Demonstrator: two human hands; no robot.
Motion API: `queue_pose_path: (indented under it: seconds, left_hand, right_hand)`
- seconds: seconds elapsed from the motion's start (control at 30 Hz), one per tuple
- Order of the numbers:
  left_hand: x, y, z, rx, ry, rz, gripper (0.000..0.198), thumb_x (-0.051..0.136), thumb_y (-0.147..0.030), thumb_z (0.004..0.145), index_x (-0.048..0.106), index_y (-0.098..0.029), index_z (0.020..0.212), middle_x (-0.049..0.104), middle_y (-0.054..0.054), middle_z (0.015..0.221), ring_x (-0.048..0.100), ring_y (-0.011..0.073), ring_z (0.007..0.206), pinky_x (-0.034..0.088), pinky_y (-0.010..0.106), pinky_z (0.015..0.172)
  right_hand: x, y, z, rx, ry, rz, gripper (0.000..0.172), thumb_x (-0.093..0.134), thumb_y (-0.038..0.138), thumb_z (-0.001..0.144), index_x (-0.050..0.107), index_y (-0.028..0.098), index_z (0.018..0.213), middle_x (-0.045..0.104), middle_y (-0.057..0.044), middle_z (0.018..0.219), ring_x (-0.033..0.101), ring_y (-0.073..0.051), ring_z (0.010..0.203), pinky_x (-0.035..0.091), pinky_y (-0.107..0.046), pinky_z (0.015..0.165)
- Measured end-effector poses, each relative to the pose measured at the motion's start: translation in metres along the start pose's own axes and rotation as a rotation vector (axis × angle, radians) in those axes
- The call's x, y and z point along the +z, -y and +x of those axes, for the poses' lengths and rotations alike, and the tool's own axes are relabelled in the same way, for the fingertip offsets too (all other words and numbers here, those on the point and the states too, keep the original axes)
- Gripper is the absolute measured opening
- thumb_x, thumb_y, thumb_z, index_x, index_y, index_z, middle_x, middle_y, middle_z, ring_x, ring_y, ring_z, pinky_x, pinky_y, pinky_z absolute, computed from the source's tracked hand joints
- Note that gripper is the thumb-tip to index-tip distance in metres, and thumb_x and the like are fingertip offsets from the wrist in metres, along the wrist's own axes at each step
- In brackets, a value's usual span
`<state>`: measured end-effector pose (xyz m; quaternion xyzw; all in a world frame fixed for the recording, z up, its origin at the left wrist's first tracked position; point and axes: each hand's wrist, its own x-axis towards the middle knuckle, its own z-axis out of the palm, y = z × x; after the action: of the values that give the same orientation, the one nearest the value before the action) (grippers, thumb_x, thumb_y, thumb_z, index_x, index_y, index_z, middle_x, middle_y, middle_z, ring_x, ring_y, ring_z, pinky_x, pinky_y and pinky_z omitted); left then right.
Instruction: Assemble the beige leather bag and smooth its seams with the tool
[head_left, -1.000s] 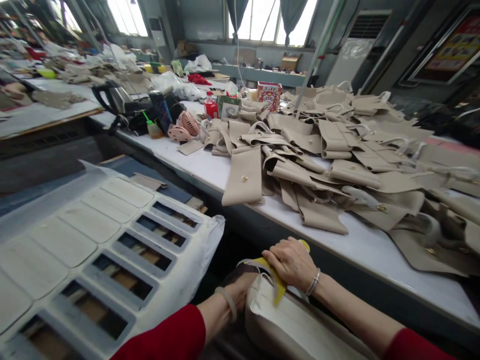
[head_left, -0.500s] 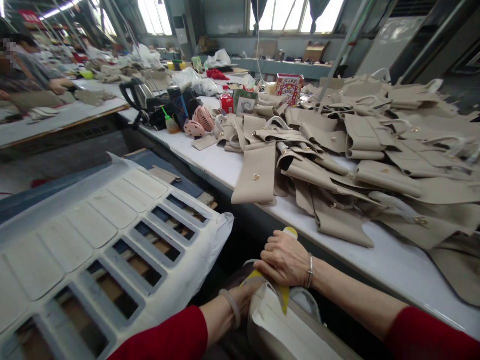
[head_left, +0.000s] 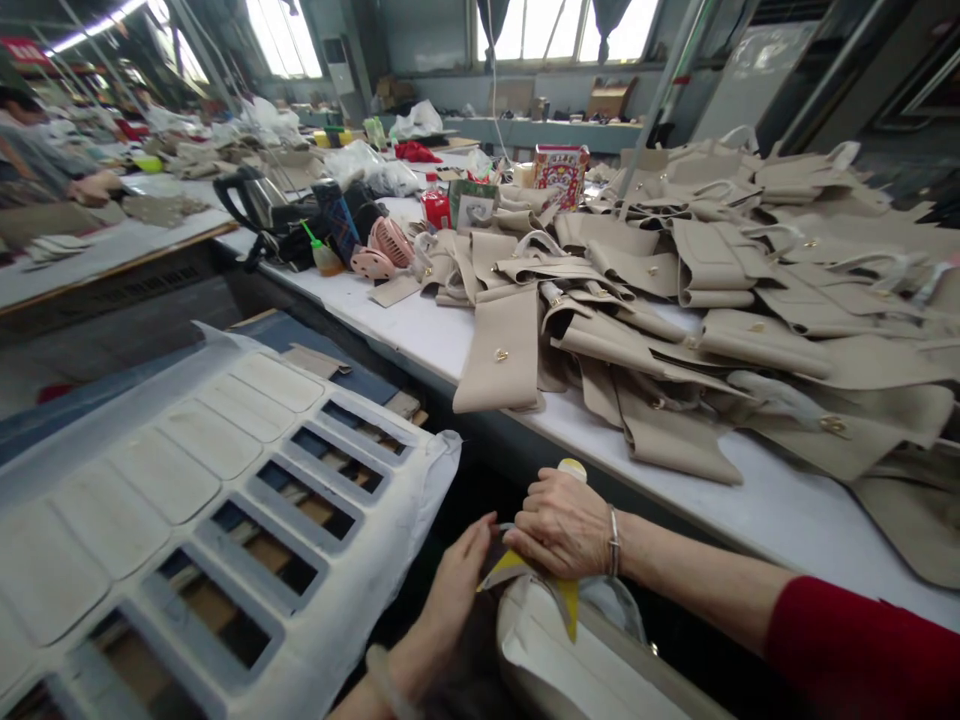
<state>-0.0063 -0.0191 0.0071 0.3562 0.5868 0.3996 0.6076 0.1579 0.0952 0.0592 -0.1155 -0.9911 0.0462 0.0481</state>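
Observation:
My right hand (head_left: 559,525) is wrapped round a yellow-handled tool (head_left: 572,468), whose yellow end shows below the fist, against a beige bag piece (head_left: 600,650) with a whitish face near my lap. To its left, my left hand (head_left: 457,580) has its fingers stretched upward beside the edge of the piece, fingertips close to a thin grey strip at my right fist. Whether those fingertips touch the strip is too small to tell. A clear wrapped handle (head_left: 611,600) shows behind the piece.
On the left lies a white slotted panel (head_left: 277,500). Beige bag pieces (head_left: 660,350) heap over the white table (head_left: 420,325), with a pink fan (head_left: 386,245), a kettle (head_left: 255,195) and a red bottle (head_left: 435,205) behind. A person's hand (head_left: 97,187) shows far left.
My left hand has moved left and up from the piece, and its fingers now show stretched out. My right hand keeps its hold on the tool. The view has shifted slightly.

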Motion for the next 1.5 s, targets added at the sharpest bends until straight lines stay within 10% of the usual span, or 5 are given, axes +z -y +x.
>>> queue_pose_path:
  seconds: [0.23, 0.7, 0.87, 1.07, 1.5]
  left_hand:
    - [-0.013, -0.037, -0.032, 0.299, 0.240, 0.530, 0.043, 0.061, -0.036, 0.093, 0.061, -0.025, 0.135, 0.056, 0.003, 0.145, 0.041, 0.0281, 0.142, 0.013, 0.048, 0.126]
    - [0.000, -0.032, -0.037, 0.642, 0.196, 0.958, 0.030, 0.039, -0.024, 0.102, 0.065, -0.014, 0.112, 0.076, 0.009, 0.097, 0.043, 0.0262, 0.141, 0.012, 0.056, 0.124]
    - [-0.003, -0.038, -0.035, 0.450, 0.308, 0.716, 0.037, 0.038, -0.037, 0.103, 0.071, -0.021, 0.108, 0.074, 0.006, 0.111, 0.050, 0.0276, 0.135, 0.002, 0.056, 0.124]
    - [-0.005, -0.035, -0.015, -0.015, 0.478, -0.099, 0.059, 0.037, -0.056, 0.099, 0.075, -0.013, 0.113, 0.075, 0.012, 0.109, 0.064, 0.0314, 0.112, 0.043, 0.046, 0.104]
    - [0.003, -0.037, -0.005, -0.040, 0.392, -0.010, 0.036, 0.082, -0.040, 0.073, 0.079, -0.015, 0.099, 0.076, 0.008, 0.103, 0.061, 0.0291, 0.106, 0.041, 0.033, 0.094]
  right_hand:
    - [0.000, 0.001, -0.003, 0.009, 0.002, -0.008, 0.046, 0.031, 0.037, 0.103, 0.056, 0.021, 0.068, 0.065, -0.002, 0.062, 0.049, -0.015, 0.058, 0.019, -0.038, 0.064]
    - [0.004, 0.020, -0.022, 0.132, 0.021, 0.029, 0.049, 0.029, 0.040, 0.104, 0.056, 0.021, 0.068, 0.066, -0.003, 0.064, 0.047, -0.015, 0.057, 0.015, -0.039, 0.064]
    - [0.002, 0.039, -0.034, 0.275, 0.032, 0.042, 0.052, 0.023, 0.040, 0.105, 0.055, 0.021, 0.068, 0.067, -0.002, 0.067, 0.049, -0.015, 0.058, 0.016, -0.038, 0.065]
    - [-0.004, 0.050, -0.047, 0.391, 0.089, 0.049, 0.052, 0.024, 0.040, 0.106, 0.058, 0.021, 0.071, 0.069, -0.002, 0.070, 0.054, -0.014, 0.061, 0.019, -0.037, 0.065]
    - [-0.067, 0.070, -0.167, 1.249, -0.089, 0.291, 0.054, 0.034, 0.064, 0.096, 0.065, 0.020, 0.091, 0.071, -0.009, 0.085, 0.066, -0.024, 0.076, 0.044, -0.034, 0.068]
